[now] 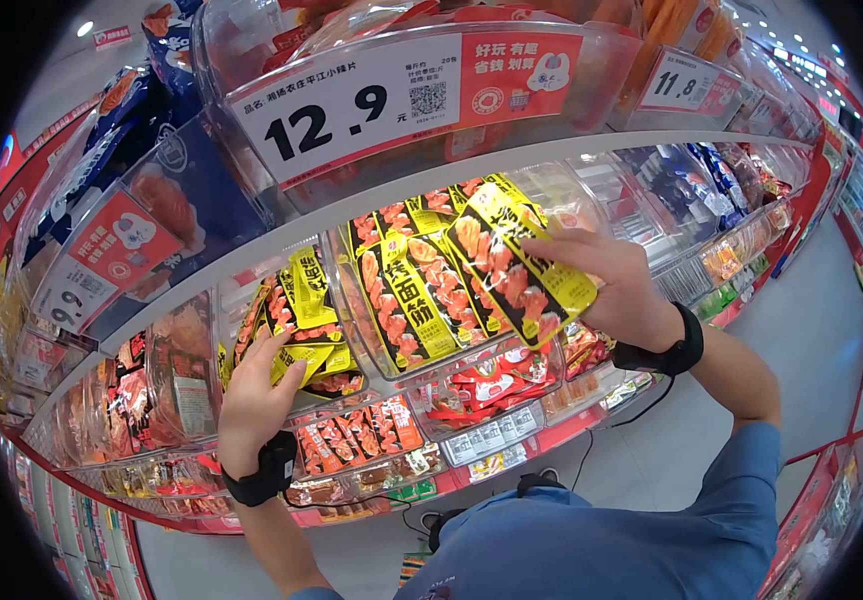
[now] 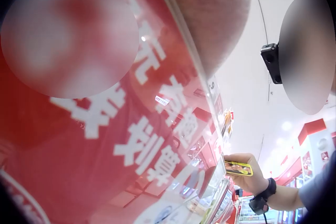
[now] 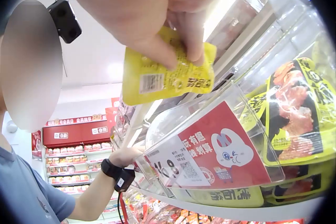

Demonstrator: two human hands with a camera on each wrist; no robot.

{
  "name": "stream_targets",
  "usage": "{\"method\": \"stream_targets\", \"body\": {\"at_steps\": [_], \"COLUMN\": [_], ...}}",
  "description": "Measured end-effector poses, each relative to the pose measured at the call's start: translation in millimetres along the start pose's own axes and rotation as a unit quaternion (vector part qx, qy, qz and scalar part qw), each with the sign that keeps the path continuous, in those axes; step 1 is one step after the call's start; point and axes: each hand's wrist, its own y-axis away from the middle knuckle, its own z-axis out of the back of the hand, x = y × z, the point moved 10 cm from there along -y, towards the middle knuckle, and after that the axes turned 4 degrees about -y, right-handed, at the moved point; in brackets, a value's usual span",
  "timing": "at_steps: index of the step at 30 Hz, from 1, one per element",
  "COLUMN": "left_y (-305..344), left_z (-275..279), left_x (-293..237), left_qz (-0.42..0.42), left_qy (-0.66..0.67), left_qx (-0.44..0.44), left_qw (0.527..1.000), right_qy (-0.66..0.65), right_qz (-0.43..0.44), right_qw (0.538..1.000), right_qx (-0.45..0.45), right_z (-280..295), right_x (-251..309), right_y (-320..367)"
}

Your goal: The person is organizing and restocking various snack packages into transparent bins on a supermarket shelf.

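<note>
Between the thumb and fingers of my right hand (image 1: 617, 285) is a yellow and black snack packet (image 1: 517, 265), pinched by its edge. In the head view it overlaps a clear bin (image 1: 392, 372) of matching packets (image 1: 414, 300). The right wrist view shows the yellow back of the held packet (image 3: 149, 79), with a barcode. To the left, my left hand (image 1: 255, 395) has its fingers loosely extended at the front of another bin, over jumbled yellow packets (image 1: 302, 300). The left wrist view shows mostly a red sign (image 2: 105, 129) close up; the fingers are hidden there.
A white shelf edge (image 1: 352, 205) runs above the bins, carrying large bins with price signs (image 1: 352, 110). Below lie red snack packs (image 1: 492, 385) and orange-red packs (image 1: 357, 437). Blue packets (image 1: 677, 185) sit farther right. Cables hang from both wrist cameras.
</note>
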Motion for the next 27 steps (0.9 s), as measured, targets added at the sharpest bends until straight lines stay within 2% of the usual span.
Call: {"method": "stream_targets", "body": {"at_steps": [1, 4, 7, 10, 12, 14, 15, 17, 19, 22, 23, 24, 25, 26, 27], "left_y": [1, 2, 5, 4, 3, 2, 2, 2, 2, 3, 3, 3, 3, 3, 3], "left_z": [3, 4, 7, 6, 6, 5, 5, 6, 6, 10, 11, 11, 11, 11, 12], "left_x": [-2, 8, 5, 4, 5, 4, 2, -1, -3, -5, -6, -6, -6, -6, -7], "left_qz": [-0.006, 0.047, 0.063, 0.057, 0.051, 0.035, 0.02, 0.007, 0.01, -0.021, -0.024, -0.022, -0.019, -0.017, -0.019], "left_qy": [-0.005, -0.01, -0.026, 0.02, 0.043, 0.053, 0.051, 0.056, 0.071, 0.072, 0.069, 0.073, 0.076, 0.077, 0.075], "left_qx": [-0.017, -0.022, -0.018, -0.011, -0.015, -0.017, -0.018, -0.015, -0.009, -0.047, -0.049, -0.048, -0.046, -0.044, -0.047], "left_qw": [1.0, 0.999, 0.998, 0.998, 0.998, 0.998, 0.998, 0.998, 0.997, 0.996, 0.996, 0.996, 0.996, 0.996, 0.996], "right_qy": [0.02, 0.01, -0.01, 0.007, -0.096, -0.186, -0.047, -0.211, -0.351, -0.345, -0.235, -0.1, 0.036, 0.17, 0.176], "right_qz": [0.001, -0.092, -0.165, -0.153, -0.255, -0.275, -0.182, -0.275, -0.348, -0.316, -0.314, -0.274, -0.226, -0.172, -0.121], "right_qw": [1.0, 0.995, 0.985, 0.986, 0.961, 0.943, 0.982, 0.936, 0.865, 0.883, 0.919, 0.956, 0.974, 0.97, 0.977], "right_qx": [-0.019, -0.025, -0.043, -0.07, -0.049, -0.035, 0.015, -0.054, -0.092, -0.027, -0.042, -0.022, -0.001, 0.018, 0.01], "right_z": [-2, -4, -8, -16, -26, -33, -33, -43, -62, -65, -54, -45, -39, -39, -40], "right_x": [-11, -39, -67, -97, -114, -116, -112, -151, -182, -163, -152, -134, -114, -100, -92], "right_y": [-1, -16, -27, -31, -29, -34, -39, -35, -34, -47, -48, -53, -59, -63, -65]}}
